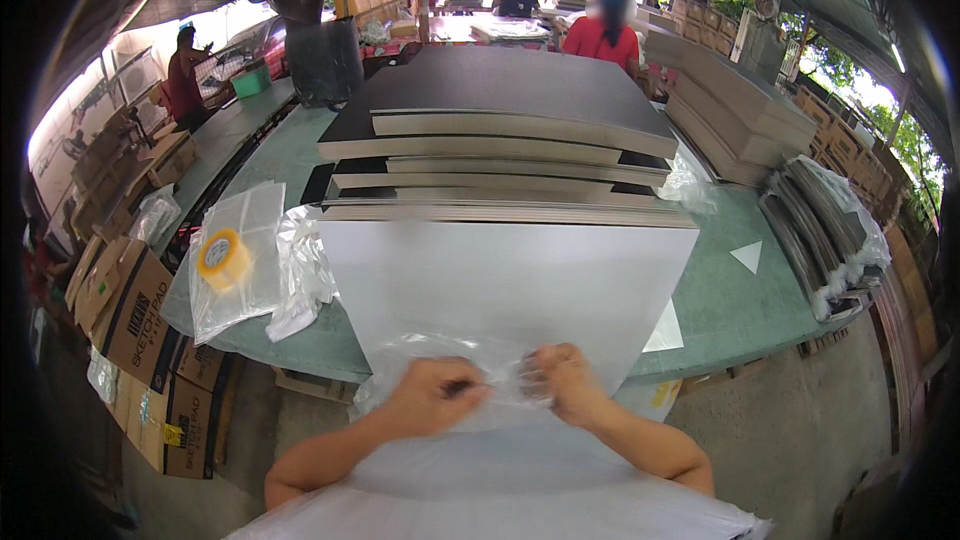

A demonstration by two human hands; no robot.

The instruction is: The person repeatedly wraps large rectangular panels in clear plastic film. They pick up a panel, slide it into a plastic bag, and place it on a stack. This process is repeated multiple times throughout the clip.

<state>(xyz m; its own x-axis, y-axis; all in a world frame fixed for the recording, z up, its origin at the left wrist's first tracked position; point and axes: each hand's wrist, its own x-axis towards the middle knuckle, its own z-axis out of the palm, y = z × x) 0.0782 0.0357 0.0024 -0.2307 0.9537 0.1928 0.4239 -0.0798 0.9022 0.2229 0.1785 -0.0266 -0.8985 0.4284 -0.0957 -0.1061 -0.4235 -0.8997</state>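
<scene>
My left hand (432, 398) and my right hand (572, 388) are close together at the near edge of the table, with fingers closed on a crinkled clear plastic sheet or bag (430, 344). The plastic lies against the lower part of a large white board (510, 285), which slopes down toward me. Behind that board rises a tall stack of boards (500, 80) with dark faces and pale edges, layered in offset bundles. More whitish sheet material (480, 475) spreads below my hands. Slight blur softens my fingertips.
On the green table (735, 295), a roll of yellowish tape (224, 258) rests on clear plastic bags (250, 305) at left. Thick board stacks (735, 115) and plastic-wrapped bundles (825, 230) stand right. Cardboard boxes (140, 315) sit lower left. Other people (605, 35) are farther back.
</scene>
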